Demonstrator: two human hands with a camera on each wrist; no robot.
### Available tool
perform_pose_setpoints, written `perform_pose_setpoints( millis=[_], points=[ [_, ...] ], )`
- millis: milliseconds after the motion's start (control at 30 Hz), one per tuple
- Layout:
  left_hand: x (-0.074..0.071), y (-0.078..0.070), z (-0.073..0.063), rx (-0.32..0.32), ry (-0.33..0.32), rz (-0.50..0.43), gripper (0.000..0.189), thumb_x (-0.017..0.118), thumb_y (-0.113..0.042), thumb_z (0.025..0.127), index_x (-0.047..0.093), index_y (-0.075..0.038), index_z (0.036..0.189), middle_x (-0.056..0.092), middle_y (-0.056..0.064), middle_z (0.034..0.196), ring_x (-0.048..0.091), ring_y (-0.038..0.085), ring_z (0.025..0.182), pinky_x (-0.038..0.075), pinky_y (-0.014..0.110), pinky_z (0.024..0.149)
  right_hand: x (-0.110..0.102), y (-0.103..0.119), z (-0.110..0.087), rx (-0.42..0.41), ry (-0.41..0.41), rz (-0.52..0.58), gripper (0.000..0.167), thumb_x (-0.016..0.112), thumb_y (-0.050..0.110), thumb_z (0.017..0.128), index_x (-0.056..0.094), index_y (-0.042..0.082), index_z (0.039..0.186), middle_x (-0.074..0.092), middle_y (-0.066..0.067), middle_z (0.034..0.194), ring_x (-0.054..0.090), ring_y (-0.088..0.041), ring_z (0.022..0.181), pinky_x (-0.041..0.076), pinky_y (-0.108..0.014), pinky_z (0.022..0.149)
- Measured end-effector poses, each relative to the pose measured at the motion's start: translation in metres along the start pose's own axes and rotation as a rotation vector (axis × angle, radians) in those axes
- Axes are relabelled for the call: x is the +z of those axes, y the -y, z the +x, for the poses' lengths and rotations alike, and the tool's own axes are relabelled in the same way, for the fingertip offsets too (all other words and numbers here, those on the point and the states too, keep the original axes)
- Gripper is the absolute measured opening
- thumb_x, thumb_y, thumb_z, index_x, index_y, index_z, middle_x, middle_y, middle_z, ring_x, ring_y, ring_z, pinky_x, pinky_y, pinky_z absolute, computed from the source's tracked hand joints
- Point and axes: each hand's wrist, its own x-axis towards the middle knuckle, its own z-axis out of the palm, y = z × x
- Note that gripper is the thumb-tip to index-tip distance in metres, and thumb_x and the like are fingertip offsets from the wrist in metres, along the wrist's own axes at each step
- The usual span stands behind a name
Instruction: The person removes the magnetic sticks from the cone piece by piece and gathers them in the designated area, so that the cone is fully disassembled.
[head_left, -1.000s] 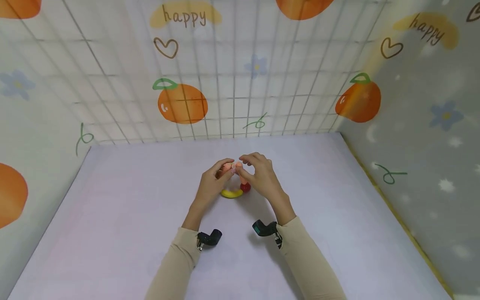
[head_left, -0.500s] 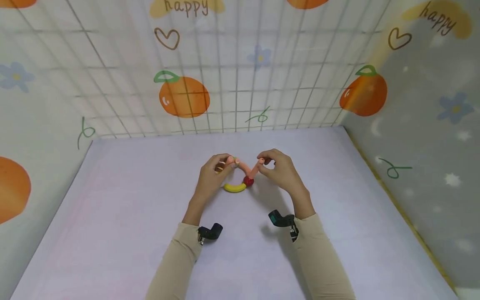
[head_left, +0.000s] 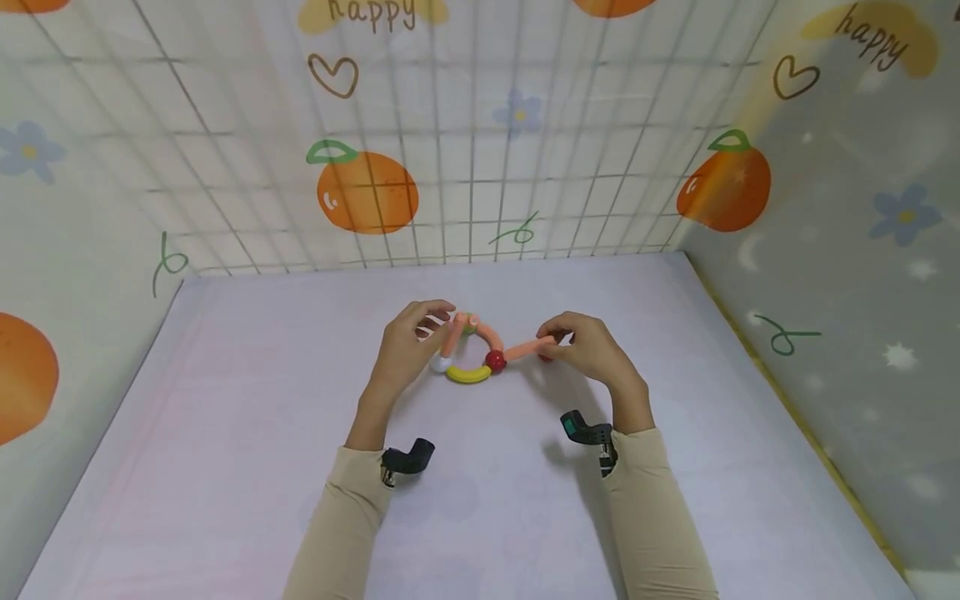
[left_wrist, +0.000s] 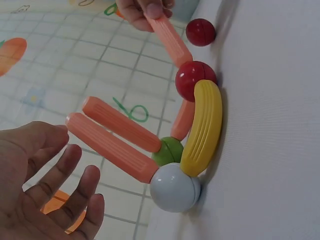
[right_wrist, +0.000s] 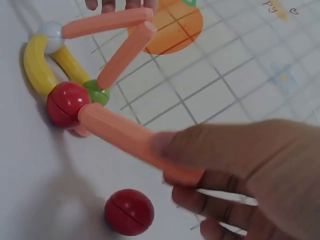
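On the table stands a ring of magnetic rods and balls: a yellow curved rod [left_wrist: 202, 127], a white ball [left_wrist: 171, 187], a green ball [left_wrist: 167, 151] and a red ball [right_wrist: 67, 105]. My right hand [head_left: 591, 346] pinches the free end of a salmon rod [right_wrist: 125, 134] that slants up from the red ball. Upright salmon rods rise from the white and green balls. My left hand [head_left: 408, 342] has its fingers loosely spread, the fingertips at or very near the top of the white ball's rod [left_wrist: 112, 147]; contact is unclear.
A loose red ball [right_wrist: 129, 212] lies on the table below my right hand. A second yellow rod [right_wrist: 71, 65] joins the ring's far side. Patterned curtain [head_left: 465, 167] hangs behind the table's back edge.
Both hands have drawn apart. My right hand has swung its salmon rod outward and down to the right, while my left hand has loosened from the upright rods.
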Motion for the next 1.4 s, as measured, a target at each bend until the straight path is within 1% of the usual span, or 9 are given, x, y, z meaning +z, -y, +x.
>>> perform_pose_setpoints(
  millis=[167,367,600,733,833,967,1100,1267,1400],
  points=[
    [0.004,0.001,0.0,-0.023,0.019,-0.024,0.029,0.069,-0.023,0.096,0.068,-0.014,0.124,0.064,0.001,0.109,0.062,0.019,0.095,0.051,0.037,0.083,0.0,-0.003,-0.003,-0.022,0.056,-0.045,0.011,0.078,0.01,0.087,0.076,0.01,0.098,0.068,-0.001,0.092,0.059,-0.021,0.09,0.045,-0.04,0.082],
    [0.008,0.002,-0.001,-0.015,0.038,0.048,0.032,0.068,-0.025,0.097,0.066,-0.014,0.128,0.065,0.002,0.113,0.062,0.021,0.096,0.05,0.039,0.084,0.005,-0.003,-0.003,0.017,0.125,-0.096,0.012,0.077,0.007,0.086,0.078,0.012,0.096,0.065,0.001,0.084,0.052,-0.019,0.08,0.043,-0.034,0.069],
    [0.003,0.001,-0.003,-0.017,0.038,0.084,0.032,0.071,-0.021,0.095,0.067,-0.012,0.125,0.066,0.003,0.113,0.063,0.025,0.099,0.049,0.048,0.089,0.013,-0.003,-0.002,0.018,0.16,-0.123,0.016,0.076,0.0,0.083,0.076,0.009,0.095,0.067,-0.002,0.086,0.052,-0.021,0.081,0.044,-0.034,0.07],
    [-0.012,0.002,-0.005,-0.032,0.031,0.086,0.029,0.075,-0.023,0.092,0.069,-0.012,0.118,0.067,0.002,0.11,0.064,0.026,0.099,0.049,0.048,0.088,0.019,-0.005,-0.002,0.045,0.195,-0.131,0.016,0.076,0.001,0.083,0.076,0.01,0.096,0.065,-0.002,0.085,0.052,-0.022,0.082,0.044,-0.035,0.071],
    [-0.028,0.002,-0.006,-0.051,0.054,0.089,0.028,0.076,-0.025,0.091,0.069,-0.013,0.115,0.067,0.001,0.109,0.064,0.023,0.098,0.049,0.044,0.086,0.022,-0.004,-0.003,0.056,0.196,-0.136,0.016,0.076,0.001,0.084,0.076,0.011,0.097,0.064,-0.002,0.085,0.053,-0.022,0.082,0.045,-0.035,0.071],
    [-0.051,0.003,-0.011,-0.105,0.103,0.095,0.027,0.078,-0.028,0.09,0.069,-0.017,0.112,0.069,-0.002,0.107,0.063,0.018,0.098,0.048,0.04,0.086,0.023,-0.004,-0.003,0.06,0.19,-0.139,0.017,0.076,0.002,0.084,0.076,0.012,0.098,0.064,-0.002,0.085,0.053,-0.022,0.082,0.045,-0.035,0.07],
    [-0.073,0.006,-0.021,-0.179,0.143,0.143,0.026,0.077,-0.032,0.09,0.069,-0.021,0.112,0.068,-0.002,0.108,0.062,0.019,0.101,0.046,0.039,0.088,0.022,-0.003,-0.003,0.078,0.203,-0.146,0.017,0.077,0.004,0.085,0.076,0.012,0.1,0.063,-0.003,0.086,0.053,-0.022,0.082,0.045,-0.035,0.07],
    [-0.092,0.018,-0.032,-0.257,0.2,0.21,0.023,0.074,-0.03,0.092,0.07,-0.02,0.112,0.067,0.002,0.114,0.061,0.025,0.106,0.047,0.043,0.086,0.022,-0.004,-0.002,0.092,0.206,-0.147,0.018,0.077,0.005,0.085,0.076,0.012,0.1,0.064,-0.003,0.086,0.053,-0.023,0.082,0.046,-0.035,0.07],
    [-0.1,0.033,-0.039,-0.297,0.253,0.273,0.021,0.072,-0.025,0.094,0.071,-0.015,0.113,0.066,0.007,0.118,0.06,0.03,0.11,0.046,0.047,0.088,0.024,-0.006,-0.001,0.077,0.215,-0.145,0.017,0.077,0.004,0.086,0.076,0.012,0.101,0.064,-0.002,0.087,0.054,-0.022,0.083,0.046,-0.034,0.071]
  ],
)
